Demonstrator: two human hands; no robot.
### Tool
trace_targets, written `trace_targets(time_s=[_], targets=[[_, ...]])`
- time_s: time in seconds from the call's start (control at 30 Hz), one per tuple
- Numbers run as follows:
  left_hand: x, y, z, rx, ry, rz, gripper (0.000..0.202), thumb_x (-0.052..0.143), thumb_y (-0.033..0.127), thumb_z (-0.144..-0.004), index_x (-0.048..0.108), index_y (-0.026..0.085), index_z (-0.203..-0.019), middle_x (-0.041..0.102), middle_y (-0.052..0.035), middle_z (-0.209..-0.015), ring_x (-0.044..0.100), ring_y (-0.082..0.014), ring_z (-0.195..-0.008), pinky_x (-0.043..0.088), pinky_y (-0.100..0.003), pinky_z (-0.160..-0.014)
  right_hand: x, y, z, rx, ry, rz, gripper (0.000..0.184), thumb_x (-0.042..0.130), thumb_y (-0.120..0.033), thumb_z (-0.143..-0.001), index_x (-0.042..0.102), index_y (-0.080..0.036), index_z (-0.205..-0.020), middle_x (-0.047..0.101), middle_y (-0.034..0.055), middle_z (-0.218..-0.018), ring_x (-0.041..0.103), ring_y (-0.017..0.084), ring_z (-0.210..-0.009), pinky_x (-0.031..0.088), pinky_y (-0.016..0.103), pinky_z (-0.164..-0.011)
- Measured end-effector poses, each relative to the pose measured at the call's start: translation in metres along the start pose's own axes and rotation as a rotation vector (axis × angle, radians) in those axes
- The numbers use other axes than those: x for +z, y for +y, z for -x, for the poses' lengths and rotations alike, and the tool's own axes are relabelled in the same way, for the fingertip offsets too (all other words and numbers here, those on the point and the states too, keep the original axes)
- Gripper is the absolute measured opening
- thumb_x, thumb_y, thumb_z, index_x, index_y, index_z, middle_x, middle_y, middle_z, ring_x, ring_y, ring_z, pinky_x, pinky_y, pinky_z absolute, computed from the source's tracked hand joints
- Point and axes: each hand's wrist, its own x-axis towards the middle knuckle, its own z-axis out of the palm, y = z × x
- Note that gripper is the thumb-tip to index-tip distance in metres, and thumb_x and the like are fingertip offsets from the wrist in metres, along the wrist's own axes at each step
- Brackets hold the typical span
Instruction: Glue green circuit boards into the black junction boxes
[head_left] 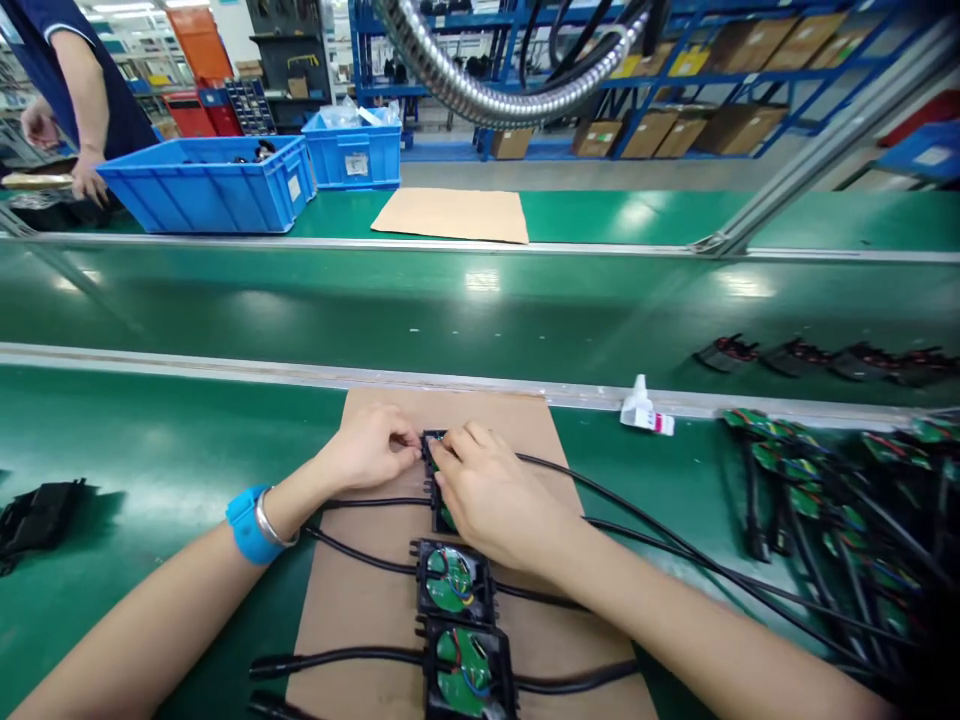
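Observation:
A row of black plastic housings runs down the cardboard sheet (375,620), each with cables leaving both sides. At the far end, the fingers of my right hand (495,490) are closed over a partly hidden housing (435,437). My left hand (375,447) is pinched at that housing's left edge; what lies between its fingertips is too small to make out. Nearer me, a middle housing (486,592) holds a round green circuit board (450,580) with thin coloured wires. The closest housing (504,655) holds a similar green board (463,680).
Wired circuit boards (806,465) lie piled at the right. A small white bottle (637,408) lies by the metal edge strip. Black parts (37,515) rest at left. Beyond the belt (337,310) are blue bins (210,190) and another person's arm (79,90). A metal hose (495,95) hangs overhead.

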Motion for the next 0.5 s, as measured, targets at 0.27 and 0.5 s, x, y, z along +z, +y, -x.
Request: trace_targets(time_s=[0.27,0.5], targets=[[0.008,-0.003,-0.003,0.033,-0.003,-0.043,0.01,0.059,0.017,-0.079,0.069,0.017,-0.077,0.064,-0.0025,-0.08,0.06,-0.0171,-0.079,0.046,-0.028,-0.075,0.008,-0.008,-0.018,-0.031,-0.004,0.008,0.03,0.045,-0.024,-0.089,0.068,-0.005,-0.09,0.058,0.0171,-0.09,0.045,0.029,-0.093,0.037,0.042,-0.079],[-0.006,0.034,0.099,0.222,-0.085,-0.097,0.023,0.059,0.04,-0.083,0.059,0.021,-0.095,0.059,-0.0059,-0.098,0.054,-0.0233,-0.091,0.045,-0.038,-0.084,-0.033,0.002,0.079,-0.047,0.01,-0.305,0.038,0.044,-0.033,-0.093,0.055,-0.015,-0.124,0.057,0.0128,-0.109,0.047,0.025,-0.103,0.04,0.042,-0.09]])
